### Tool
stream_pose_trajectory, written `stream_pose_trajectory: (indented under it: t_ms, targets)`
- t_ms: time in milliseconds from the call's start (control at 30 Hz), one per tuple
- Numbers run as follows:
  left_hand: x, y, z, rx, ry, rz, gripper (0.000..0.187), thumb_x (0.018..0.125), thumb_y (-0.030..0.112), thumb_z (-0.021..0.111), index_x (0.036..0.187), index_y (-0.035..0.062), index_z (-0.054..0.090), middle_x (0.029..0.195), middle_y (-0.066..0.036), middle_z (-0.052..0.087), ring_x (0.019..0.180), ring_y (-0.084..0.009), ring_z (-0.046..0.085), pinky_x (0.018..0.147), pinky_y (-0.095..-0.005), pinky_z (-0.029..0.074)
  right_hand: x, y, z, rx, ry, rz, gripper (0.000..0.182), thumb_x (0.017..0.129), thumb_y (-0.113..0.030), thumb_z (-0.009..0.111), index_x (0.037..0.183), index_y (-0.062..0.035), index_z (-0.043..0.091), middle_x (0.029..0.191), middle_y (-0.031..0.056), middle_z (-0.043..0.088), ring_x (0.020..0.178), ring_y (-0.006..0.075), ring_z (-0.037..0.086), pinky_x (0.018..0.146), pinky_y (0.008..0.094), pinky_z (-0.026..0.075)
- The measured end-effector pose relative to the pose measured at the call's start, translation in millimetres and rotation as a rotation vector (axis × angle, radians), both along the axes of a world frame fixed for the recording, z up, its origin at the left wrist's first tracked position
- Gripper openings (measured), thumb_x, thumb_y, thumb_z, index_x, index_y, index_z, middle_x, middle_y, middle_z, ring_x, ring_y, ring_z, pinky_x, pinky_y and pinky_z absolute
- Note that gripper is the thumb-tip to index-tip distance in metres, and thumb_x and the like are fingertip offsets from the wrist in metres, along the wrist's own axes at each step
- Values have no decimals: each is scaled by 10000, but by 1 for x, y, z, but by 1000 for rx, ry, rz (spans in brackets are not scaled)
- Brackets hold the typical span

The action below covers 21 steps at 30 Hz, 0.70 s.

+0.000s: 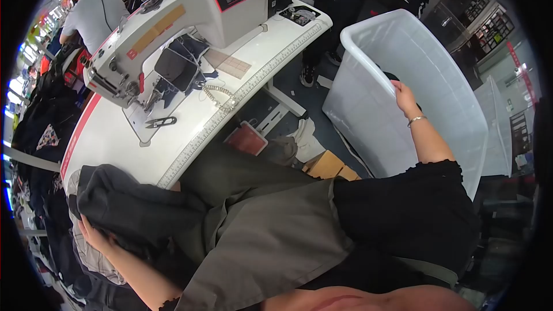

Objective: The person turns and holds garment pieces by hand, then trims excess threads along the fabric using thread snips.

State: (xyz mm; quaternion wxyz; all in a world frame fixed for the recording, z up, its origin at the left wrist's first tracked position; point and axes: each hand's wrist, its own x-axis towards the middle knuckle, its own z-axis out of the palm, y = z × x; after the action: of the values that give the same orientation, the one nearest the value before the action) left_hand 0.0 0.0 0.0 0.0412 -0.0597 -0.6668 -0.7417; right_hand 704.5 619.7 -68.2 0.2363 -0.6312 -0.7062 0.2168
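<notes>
My left hand (95, 237) is at the lower left, its fingers partly hidden against a dark grey garment (138, 201) bunched at the table's near corner. My right hand (405, 98) is closed over the near rim of a large white plastic bin (368, 60); a bit of something dark shows behind the fingers. An olive-grey cloth (271, 242) lies over my lap. Ahead stands a white sewing machine (201, 17), with dark fabric pieces (175, 69) by its arm. Black-handled thread snips (161, 121) rest on the table near the needle.
The table (190, 155) has a ruler strip along its front edge. A coiled cord (220, 98) lies on it. Below are a red pedal (246, 138) and a cardboard box (328, 166). Beyond the bin a person (357, 0) stands; another person (98, 11) sits at the upper left.
</notes>
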Motion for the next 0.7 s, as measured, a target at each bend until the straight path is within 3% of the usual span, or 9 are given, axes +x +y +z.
stream_pose_trajectory:
  t_ms: [233,267,367,433,500,567,600,667,700]
  targets:
    - [10,-3,-2,64,76,-94,225,921,176,537,1068,6,540,1026,-116,617,885,-186,603,780,-285,486,-27,-55,22,-57,-124,61,288,924,-110,435,1167,-69,583,1031,83,638,937,177,580,852,282,430]
    - [11,-3,-3,70,95,-130,235,920,182,539,1071,3,537,1025,-119,616,882,-191,604,777,-288,489,-25,-58,15,-20,-83,52,277,912,-128,436,1135,-78,594,1044,153,626,944,286,600,835,335,456]
    - [27,5,-1,25,87,-58,267,917,197,546,1081,-12,531,1016,-128,614,877,-196,602,766,-301,499,-16,-62,6,37,-95,135,268,903,-129,450,1116,-86,607,1050,144,630,961,288,599,836,345,458]
    - [43,11,9,-65,123,-54,301,915,204,547,1107,-26,523,1015,-137,610,873,-192,597,766,-301,497,-33,-83,37,-89,-165,121,255,910,-117,450,1092,-53,617,1024,110,656,950,199,601,836,306,453]
    - [66,16,23,-359,273,95,284,903,187,556,1072,-41,571,1002,-110,615,877,-157,580,777,-258,465,-22,-56,35,-44,-435,359,256,901,-122,442,1055,-43,631,896,109,669,799,186,627,738,307,485]
    - [89,20,34,-254,260,-52,229,903,170,558,1025,-21,586,957,-68,618,874,-130,569,783,-235,450,-50,-33,57,-214,-687,560,265,896,-124,428,1048,-39,627,778,95,653,616,168,603,608,296,485]
    - [99,21,38,-207,233,-103,209,906,143,551,1033,-19,589,964,-63,624,881,-113,566,787,-230,446,-104,-60,92,-255,-458,424,232,803,-77,519,1006,-59,630,852,141,664,750,267,637,673,360,489]
    - [121,23,35,-271,234,-152,224,913,126,540,1073,-24,586,994,-70,628,873,-110,575,800,-230,446,-173,-66,96,261,-240,705,225,875,-114,507,1076,-76,601,692,102,608,600,172,576,567,308,451]
    - [133,22,34,-310,222,-181,239,916,125,534,1095,-28,578,1008,-75,629,872,-113,582,807,-232,448,-216,-94,111,61,-90,793,225,891,-160,544,1097,-78,584,659,80,573,592,150,541,565,290,437]
